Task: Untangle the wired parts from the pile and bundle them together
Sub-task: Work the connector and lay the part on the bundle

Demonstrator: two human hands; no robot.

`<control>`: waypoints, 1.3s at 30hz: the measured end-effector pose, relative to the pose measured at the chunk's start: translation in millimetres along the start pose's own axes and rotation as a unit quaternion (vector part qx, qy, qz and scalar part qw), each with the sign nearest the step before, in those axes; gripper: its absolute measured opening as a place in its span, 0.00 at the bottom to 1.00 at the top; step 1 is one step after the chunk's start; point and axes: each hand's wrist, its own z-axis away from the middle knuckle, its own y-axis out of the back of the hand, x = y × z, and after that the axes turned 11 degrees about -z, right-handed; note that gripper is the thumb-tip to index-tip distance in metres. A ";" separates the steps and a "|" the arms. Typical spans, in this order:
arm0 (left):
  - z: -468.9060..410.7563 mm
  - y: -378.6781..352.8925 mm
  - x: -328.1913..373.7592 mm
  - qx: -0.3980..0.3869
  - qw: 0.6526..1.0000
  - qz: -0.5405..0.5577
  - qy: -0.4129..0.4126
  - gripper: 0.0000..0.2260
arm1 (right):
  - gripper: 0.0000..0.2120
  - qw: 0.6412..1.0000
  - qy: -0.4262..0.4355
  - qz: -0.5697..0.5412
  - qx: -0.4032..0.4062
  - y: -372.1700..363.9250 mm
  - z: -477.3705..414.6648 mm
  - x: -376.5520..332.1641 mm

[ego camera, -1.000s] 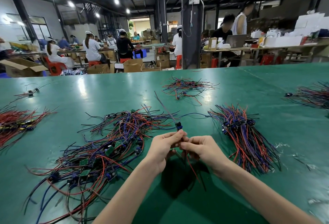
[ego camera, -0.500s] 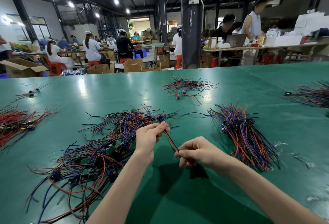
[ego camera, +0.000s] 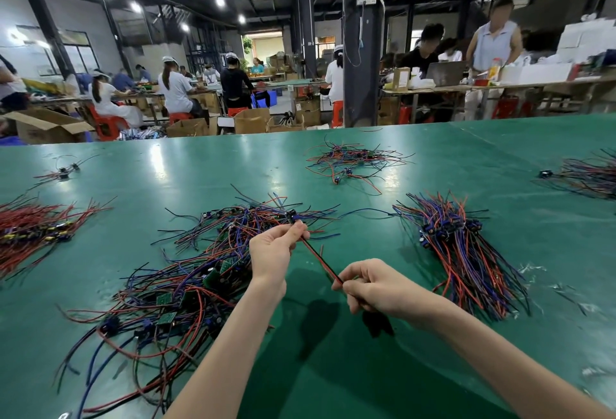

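Observation:
A tangled pile [ego camera: 173, 288] of red, blue and black wires with small green boards lies on the green table [ego camera: 383, 378], left of centre. One wired part [ego camera: 318, 257], red and black wires with a small dark component at its far end, is stretched taut between my hands above the table. My left hand [ego camera: 275, 252] pinches it just below the component. My right hand [ego camera: 375, 285] grips the wires' near end, fingers curled round them. A neat bundle [ego camera: 466, 252] of sorted wired parts lies to the right.
A small loose heap of wires [ego camera: 350, 162] lies further back at centre. A red wire bundle [ego camera: 30, 232] sits at the left edge, another wire pile [ego camera: 590, 175] at the right edge, a few stray parts [ego camera: 63, 172] far left. Workers sit at benches beyond the table.
My hands were together holding the part upright; they have drawn apart, left hand toward the pile, right hand toward me, pulling the wires straight and taut between them.

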 end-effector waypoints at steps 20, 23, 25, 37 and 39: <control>11.2 -14.2 -7.5 -0.073 0.996 -0.027 0.036 0.07 | 0.07 0.999 0.023 -0.039 -0.001 2.9 -1.3 3.4; 11.7 -14.1 -5.8 -0.094 0.995 -0.018 0.033 0.06 | 0.07 0.999 -0.001 -0.032 -0.009 2.4 1.2 0.6; 13.6 -17.1 -4.7 -0.115 0.993 -0.016 0.032 0.06 | 0.09 1.000 -0.012 -0.023 0.012 6.2 1.2 -0.8; 30.9 -28.6 -3.2 -0.209 0.974 -0.044 0.073 0.05 | 0.07 0.986 0.058 -0.055 0.144 12.7 -6.2 4.6; 32.8 -29.0 -3.1 -0.222 0.972 -0.047 0.070 0.04 | 0.05 0.985 0.059 -0.051 0.155 12.7 -6.2 3.9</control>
